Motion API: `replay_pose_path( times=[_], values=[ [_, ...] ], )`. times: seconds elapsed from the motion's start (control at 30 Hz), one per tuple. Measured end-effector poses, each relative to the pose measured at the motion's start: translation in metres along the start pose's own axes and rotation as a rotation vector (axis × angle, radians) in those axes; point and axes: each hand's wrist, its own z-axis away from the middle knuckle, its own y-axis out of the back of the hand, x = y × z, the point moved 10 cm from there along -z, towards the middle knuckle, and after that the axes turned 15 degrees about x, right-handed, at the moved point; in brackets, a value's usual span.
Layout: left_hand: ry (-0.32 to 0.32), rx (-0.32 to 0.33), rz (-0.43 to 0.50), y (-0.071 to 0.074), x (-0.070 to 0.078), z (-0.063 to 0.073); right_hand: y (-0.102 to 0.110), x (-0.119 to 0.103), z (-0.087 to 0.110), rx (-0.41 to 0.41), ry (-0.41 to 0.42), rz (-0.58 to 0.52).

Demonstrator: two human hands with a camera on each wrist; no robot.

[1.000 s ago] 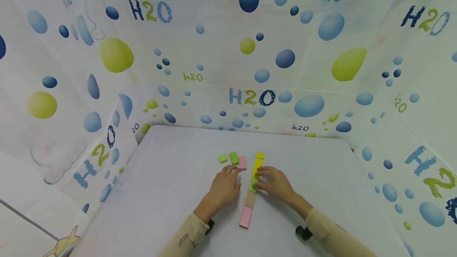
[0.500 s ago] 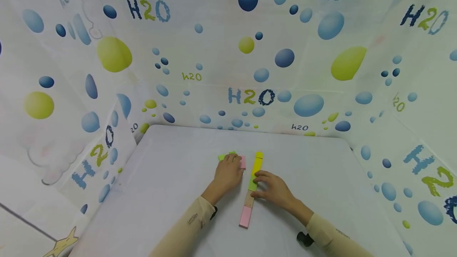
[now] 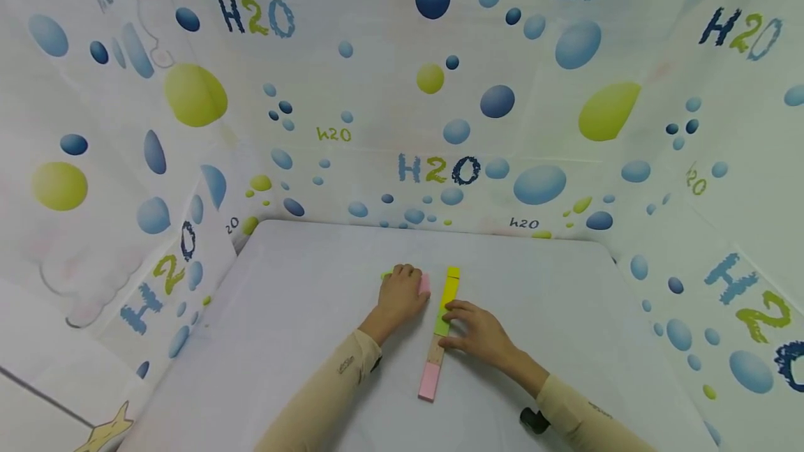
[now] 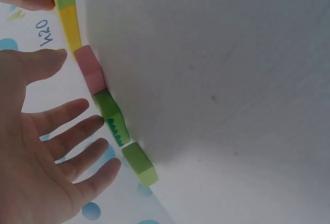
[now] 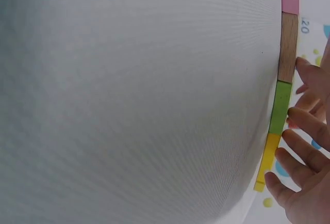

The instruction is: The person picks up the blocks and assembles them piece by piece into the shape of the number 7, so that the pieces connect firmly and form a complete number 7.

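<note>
A straight row of blocks runs away from me in the head view: pink (image 3: 429,382) nearest, then plain wood (image 3: 434,352), green (image 3: 442,326) and yellow (image 3: 450,288). Along its right side lies my right hand (image 3: 480,331), fingers spread and relaxed, fingertips right at the wood, green and yellow blocks. My left hand (image 3: 402,296) is over the loose blocks left of the row and partly hides them. The left wrist view shows its fingers extended beside a pink block (image 4: 90,69), a green block with a dark zigzag mark (image 4: 112,116) and a smaller green block (image 4: 139,165).
Everything lies on a white table (image 3: 301,312). Behind and beside it hang white sheets (image 3: 370,89) printed with blue and green bubbles. A black wrist strap piece (image 3: 534,420) shows under the right sleeve.
My left hand has moved forward over the loose blocks, covering most of them. The right hand has slid slightly toward me along the row. The row itself looks unchanged.
</note>
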Motion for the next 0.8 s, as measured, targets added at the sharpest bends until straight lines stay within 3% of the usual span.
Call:
replay_pose_path(
  times=[0.4, 0.8],
  values=[
    [-0.044, 0.007, -0.049, -0.008, 0.000, -0.010, -0.001, 0.001, 0.000, -0.014, -0.013, -0.023],
    [-0.024, -0.028, -0.063, -0.013, -0.005, -0.014, -0.002, 0.002, 0.001, -0.027, -0.033, -0.019]
  ],
)
